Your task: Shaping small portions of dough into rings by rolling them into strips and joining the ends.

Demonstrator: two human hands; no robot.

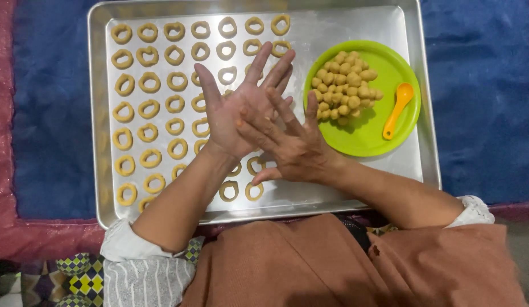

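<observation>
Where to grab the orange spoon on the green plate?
Take the orange spoon by its handle, the lower end near the green plate rim, coming from the plate's right side. It lies flat and apart from the dough balls, bowl end up-right, so the handle end looks free for a pinch grip.

No packages, labels, signs or screens.

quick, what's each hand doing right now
Left hand: open, palm up, fingers spread above the tray.
Right hand: open and flat, pressed across the left palm; anything between them is hidden.
</observation>
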